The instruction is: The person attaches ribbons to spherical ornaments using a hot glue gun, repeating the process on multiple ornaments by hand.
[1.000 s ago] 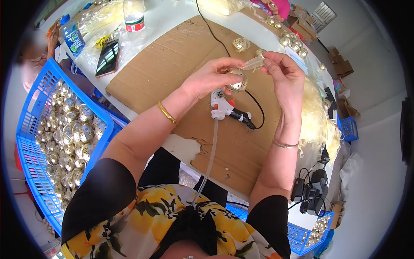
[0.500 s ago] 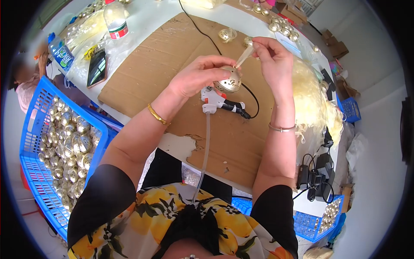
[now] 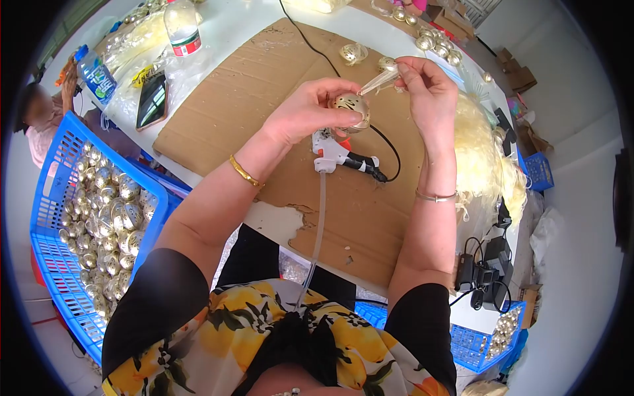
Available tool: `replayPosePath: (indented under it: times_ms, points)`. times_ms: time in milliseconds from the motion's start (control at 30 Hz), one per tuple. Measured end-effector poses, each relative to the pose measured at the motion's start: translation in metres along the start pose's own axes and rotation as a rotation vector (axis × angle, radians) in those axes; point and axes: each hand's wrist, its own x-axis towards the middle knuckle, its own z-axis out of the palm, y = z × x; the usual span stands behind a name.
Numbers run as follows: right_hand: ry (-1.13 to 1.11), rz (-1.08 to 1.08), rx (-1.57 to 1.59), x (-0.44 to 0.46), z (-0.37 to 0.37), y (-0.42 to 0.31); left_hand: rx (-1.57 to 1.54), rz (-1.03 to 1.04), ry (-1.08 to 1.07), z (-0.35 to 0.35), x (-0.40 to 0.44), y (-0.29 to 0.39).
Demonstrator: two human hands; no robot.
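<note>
My left hand [image 3: 310, 113] is closed around a gold ball ornament [image 3: 352, 109] with dark markings, thumb across its front. In my right hand [image 3: 428, 82] a pale sheer ribbon [image 3: 381, 80] is pinched between thumb and fingers. The ribbon slants down from there to the top of the ball. Just below the ball, a white glue gun [image 3: 328, 150] with a black-taped part lies on the cardboard [image 3: 257, 112], a clear glue stick trailing from it toward me. Past my hands, two more ornaments rest on the cardboard, one a gold ball [image 3: 353, 54] and one partly behind my right fingers.
A blue crate [image 3: 49, 211] full of gold ornaments stands at left. A phone [image 3: 153, 100] and two bottles, one clear [image 3: 182, 30], one blue-labelled [image 3: 95, 72], are at the table's left. Pale ribbons [image 3: 477, 155] and black power adapters [image 3: 492, 267] lie at right. Another person [image 3: 41, 125] is at far left.
The ball has turned in my left hand, so its lettering no longer faces me. My right hand has shifted slightly right, and the ribbon now slants more sideways.
</note>
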Motion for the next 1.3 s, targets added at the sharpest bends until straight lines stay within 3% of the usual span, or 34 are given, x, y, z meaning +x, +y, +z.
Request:
replayPosePath:
  times_ms: [333,633,733,800,933,1033,1100,1267,1300]
  points:
    - [-0.035,-0.009,-0.089,0.001,0.003,0.018,0.016,0.029,-0.101,0.002,-0.002,-0.003]
    - [-0.123,0.067,-0.162,-0.002,0.009,0.031,-0.045,0.022,-0.043,0.005,-0.004,0.004]
    - [-0.200,0.160,-0.046,-0.003,0.013,0.031,-0.015,0.133,-0.061,0.005,-0.003,0.003]
    - [-0.320,0.290,0.235,-0.005,0.015,0.030,-0.058,0.259,-0.092,0.006,-0.003,0.000]
    - [-0.344,0.384,0.258,-0.008,0.021,0.027,-0.121,0.148,-0.122,0.000,-0.006,0.005]
    - [-0.394,0.319,0.111,-0.007,0.022,0.034,-0.194,0.076,-0.070,-0.012,-0.004,0.011]
    - [-0.235,0.126,-0.135,-0.010,0.020,0.040,-0.257,0.162,0.156,-0.022,0.000,0.011]
    - [-0.470,0.157,-0.180,-0.008,-0.003,-0.001,-0.359,0.190,0.477,-0.056,0.006,0.000]
    - [-0.585,0.091,-0.328,-0.010,-0.005,-0.007,-0.365,0.184,0.496,-0.060,0.008,-0.004]
